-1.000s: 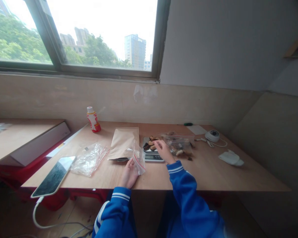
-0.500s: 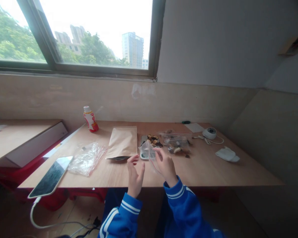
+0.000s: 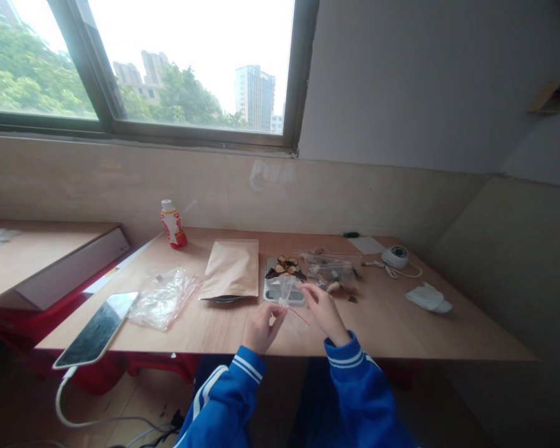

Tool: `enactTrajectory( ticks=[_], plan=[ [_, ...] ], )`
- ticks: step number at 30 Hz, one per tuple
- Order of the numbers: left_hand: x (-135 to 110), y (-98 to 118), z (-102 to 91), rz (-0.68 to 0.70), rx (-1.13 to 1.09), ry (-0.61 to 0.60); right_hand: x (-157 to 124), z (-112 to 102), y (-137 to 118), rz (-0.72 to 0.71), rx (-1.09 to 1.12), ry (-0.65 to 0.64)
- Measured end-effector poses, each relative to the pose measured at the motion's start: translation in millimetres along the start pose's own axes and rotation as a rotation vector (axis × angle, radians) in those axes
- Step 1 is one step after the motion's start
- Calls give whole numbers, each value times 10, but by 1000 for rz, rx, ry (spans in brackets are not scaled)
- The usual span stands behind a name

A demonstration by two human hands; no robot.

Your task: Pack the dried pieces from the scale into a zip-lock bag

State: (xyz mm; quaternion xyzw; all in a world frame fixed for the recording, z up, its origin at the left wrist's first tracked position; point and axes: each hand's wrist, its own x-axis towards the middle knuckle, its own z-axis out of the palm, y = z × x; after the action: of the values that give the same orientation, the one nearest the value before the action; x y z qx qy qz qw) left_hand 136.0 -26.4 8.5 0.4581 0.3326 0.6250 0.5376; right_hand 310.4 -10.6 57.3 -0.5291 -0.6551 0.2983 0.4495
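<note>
Between my hands is a small clear zip bag (image 3: 287, 290) with a red seal line, held over the near part of a white kitchen scale (image 3: 267, 292). My left hand (image 3: 262, 325) pinches the bag's near side by the red line. The fingertips of my right hand (image 3: 325, 311) are closed on its right edge. Dried dark-rimmed slices (image 3: 287, 264) lie on the far part of the scale. Just to the right are clear zip bags (image 3: 333, 274) with brown and pale dried pieces in them. A kraft paper pouch (image 3: 232, 269) lies left of the scale.
Flat clear bags (image 3: 165, 298) and a phone (image 3: 98, 330) on a cable lie at the left, with a red-and-white bottle (image 3: 173, 225) behind. A white dome camera (image 3: 395, 256) and a crumpled white cloth (image 3: 428, 298) are at the right.
My left hand has come to the bag and now pinches it; before, it was apart from it with fingers spread. The bag has turned and my right hand has shifted slightly right.
</note>
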Motion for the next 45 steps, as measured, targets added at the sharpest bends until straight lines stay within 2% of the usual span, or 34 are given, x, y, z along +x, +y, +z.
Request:
enactTrajectory(
  ticks=[2, 4, 5, 7, 9, 10, 13, 17, 21, 26, 29, 33, 34, 36, 39, 40, 42, 45],
  plan=[
    [50, -59, -104, 143, 145, 42, 99, -66, 122, 59, 97, -130],
    [99, -120, -181, 385, 386, 78, 209, -100, 251, 112, 185, -231],
    [118, -147, -205, 515, 522, 100, 267, -102, 317, 115, 188, -218],
    [142, -186, -228, 726, 781, 157, 383, -73, 446, 57, 80, -78],
    [149, -201, -224, 834, 976, 208, 493, -7, 567, -31, -137, 70],
    [149, -201, -217, 858, 1042, 218, 543, 35, 621, -64, -246, 103],
    [146, -184, -192, 879, 1124, 199, 662, 163, 745, -89, -474, 105],
    [154, -155, -172, 859, 1141, 156, 737, 269, 828, -96, -589, 126],
    [161, -147, -168, 827, 1143, 145, 746, 278, 868, -109, -596, 122],
    [162, -171, -183, 792, 1134, 163, 720, 206, 826, -135, -448, 133],
    [165, -195, -199, 778, 1128, 177, 682, 134, 661, -158, -386, 214],
    [173, -221, -200, 768, 1109, 223, 581, 49, 242, -212, -298, 312],
    [177, -227, -196, 766, 1098, 241, 546, 36, 120, -231, -260, 293],
    [187, -239, -186, 754, 1070, 267, 478, 19, -101, -277, -181, 163],
    [203, -265, -177, 732, 1011, 283, 434, 21, -263, -329, -115, -40],
    [208, -277, -178, 725, 991, 288, 447, 30, -249, -329, -108, -46],
    [217, -301, -185, 713, 956, 304, 517, 70, -116, -314, -113, 28],
    [227, -331, -199, 690, 929, 314, 669, 183, 245, -298, -191, 88]
  ],
)
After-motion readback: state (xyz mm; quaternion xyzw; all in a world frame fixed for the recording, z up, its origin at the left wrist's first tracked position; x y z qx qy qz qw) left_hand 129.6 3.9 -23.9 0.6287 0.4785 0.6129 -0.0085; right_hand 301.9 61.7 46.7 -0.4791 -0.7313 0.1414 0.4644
